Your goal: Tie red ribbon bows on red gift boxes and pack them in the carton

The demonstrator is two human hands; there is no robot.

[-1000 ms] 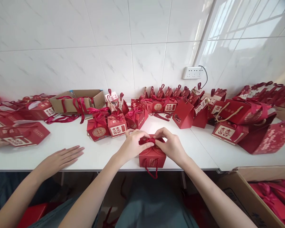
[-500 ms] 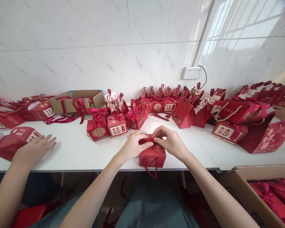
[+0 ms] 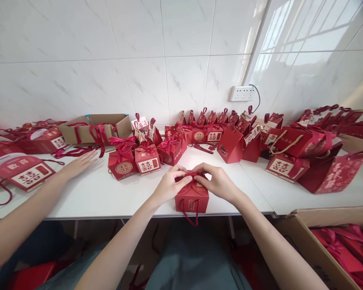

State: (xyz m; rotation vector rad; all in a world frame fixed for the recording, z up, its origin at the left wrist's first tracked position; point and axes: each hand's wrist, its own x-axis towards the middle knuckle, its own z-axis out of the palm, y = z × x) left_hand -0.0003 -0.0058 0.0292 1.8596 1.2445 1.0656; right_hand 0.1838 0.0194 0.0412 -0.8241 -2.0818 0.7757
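Observation:
A red gift box stands upright near the table's front edge, a twisted cord handle hanging down its near side. Over its lid, my left hand pinches a red ribbon between thumb and fingers. From the other side, my right hand is closed on the same ribbon, its thumb close to the left one. The fingers partly hide the ribbon and the back of the lid. Beyond my left hand sit finished-looking red boxes with bows, among them a box with a white label.
At left, a co-worker's hand reaches toward loose ribbons before a cardboard tray. Beside that arm lies another red box. Red boxes line the wall. An open carton holding boxes stands at front right.
My hands stay at the lid, with the ribbon drawn lower and flatter between them. The co-worker's hand has left the red box and moved right toward the ribbons; that box has been turned.

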